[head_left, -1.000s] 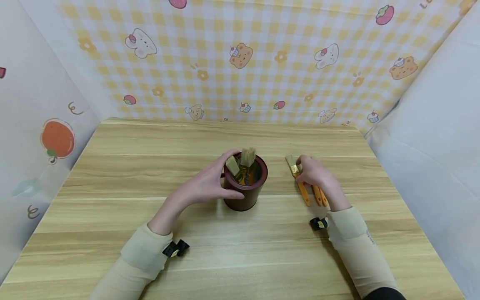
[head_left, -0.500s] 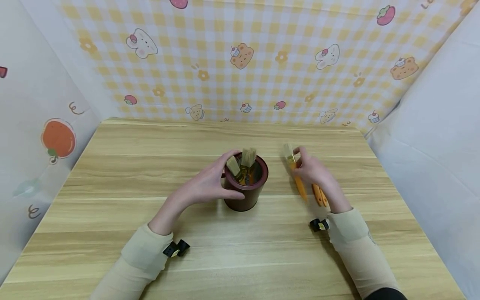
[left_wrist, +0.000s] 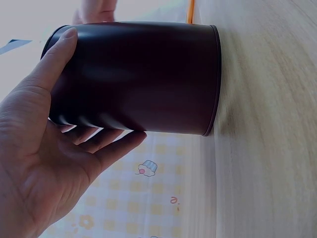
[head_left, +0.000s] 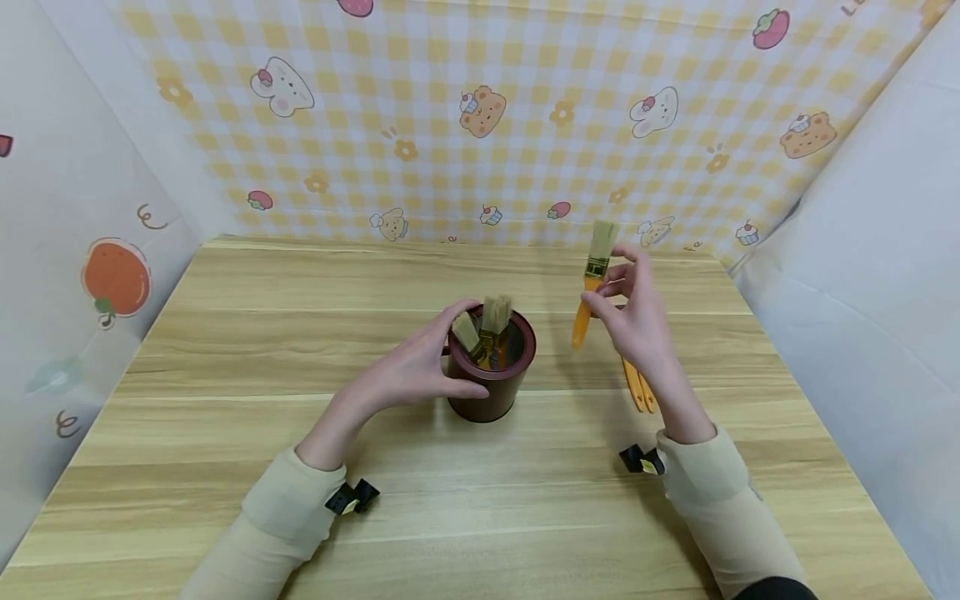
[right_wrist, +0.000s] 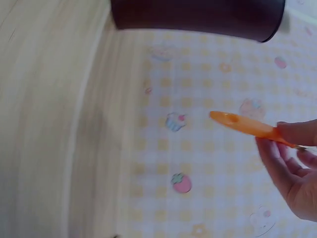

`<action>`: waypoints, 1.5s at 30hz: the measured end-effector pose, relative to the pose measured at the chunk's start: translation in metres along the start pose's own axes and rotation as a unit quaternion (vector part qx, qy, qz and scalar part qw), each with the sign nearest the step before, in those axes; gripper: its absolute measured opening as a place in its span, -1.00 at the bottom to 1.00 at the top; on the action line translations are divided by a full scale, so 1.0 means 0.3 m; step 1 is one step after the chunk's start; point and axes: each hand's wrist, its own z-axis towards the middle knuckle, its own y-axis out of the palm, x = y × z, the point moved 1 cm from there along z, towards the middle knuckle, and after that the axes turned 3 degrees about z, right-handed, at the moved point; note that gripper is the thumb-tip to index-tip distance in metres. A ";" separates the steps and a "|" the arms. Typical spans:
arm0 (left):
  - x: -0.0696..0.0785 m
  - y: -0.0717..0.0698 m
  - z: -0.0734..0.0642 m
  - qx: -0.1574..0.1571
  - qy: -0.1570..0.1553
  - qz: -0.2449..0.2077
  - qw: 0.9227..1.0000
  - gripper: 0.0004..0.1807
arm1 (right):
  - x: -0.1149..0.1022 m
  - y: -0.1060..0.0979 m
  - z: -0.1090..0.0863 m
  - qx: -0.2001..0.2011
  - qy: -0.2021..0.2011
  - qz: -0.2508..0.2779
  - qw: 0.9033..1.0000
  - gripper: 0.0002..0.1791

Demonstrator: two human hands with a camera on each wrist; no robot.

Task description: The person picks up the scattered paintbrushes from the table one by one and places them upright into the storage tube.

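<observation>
Head view: one flat paintbrush (head_left: 590,287) with an orange handle is raised off the table, bristles up and slightly tilted, well apart from the canister; the right hand (head_left: 637,312) pinches it between thumb and fingers; two more orange handles (head_left: 633,385) lie on the wood-grain table (head_left: 487,508), partly hidden by that arm; one dark brown canister (head_left: 483,404) stands upright, the left hand (head_left: 423,362) curled round it, with at least two bristle heads (head_left: 495,315) above its rim; lettering (head_left: 852,8) on the one yellow-checked backdrop (head_left: 431,83) is too cut off to read.
</observation>
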 end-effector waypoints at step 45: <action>-0.001 -0.002 0.001 -0.003 0.007 -0.004 1.000 0.23 | -0.140 0.141 -0.144 -0.072 -0.223 0.035 0.971 -0.43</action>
